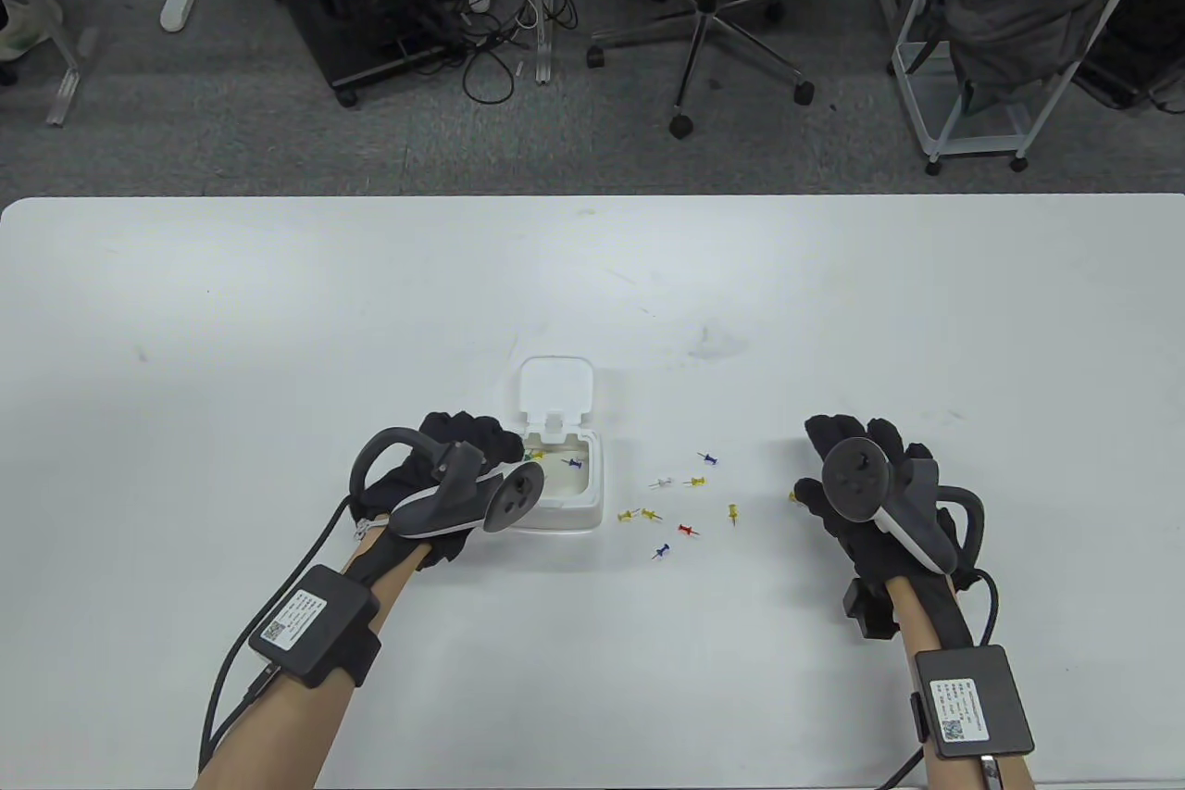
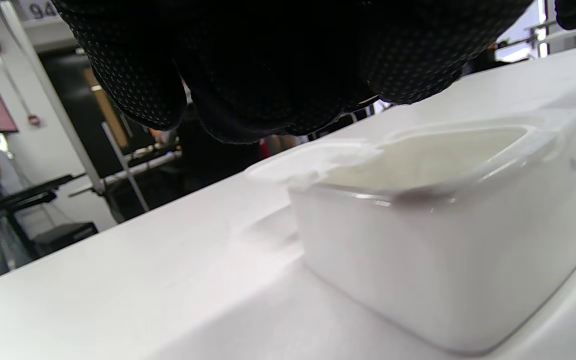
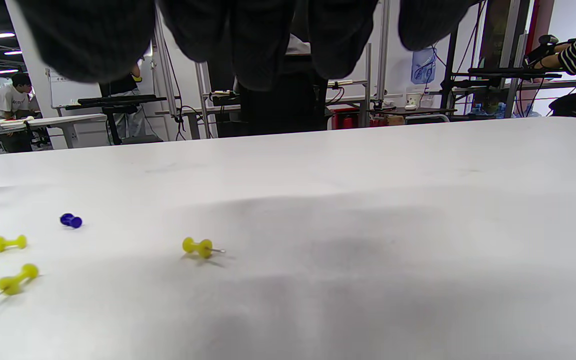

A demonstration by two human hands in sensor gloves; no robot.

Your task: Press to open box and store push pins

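Note:
The white box [image 1: 585, 494] stands with its lid [image 1: 555, 387] flipped back flat on the table. Inside lie a blue pin [image 1: 574, 463] and a green and yellow pair [image 1: 531, 455]. My left hand [image 1: 495, 443] hovers at the box's left rim, fingers loosely curled, no pin showing in them. The left wrist view shows those fingers [image 2: 268, 100] hanging just above the box [image 2: 448, 260]. Several push pins [image 1: 687, 531] are scattered right of the box. My right hand [image 1: 833, 447] is palm down beside them, holding nothing. Its fingers [image 3: 268, 45] hang above a yellow pin [image 3: 200, 247].
The white table [image 1: 278, 318] stretches wide on every side. A yellow pin [image 1: 793, 496] lies by my right thumb. Beyond the far edge stand an office chair [image 1: 713, 3], a wire cart [image 1: 1009, 40] and desk legs.

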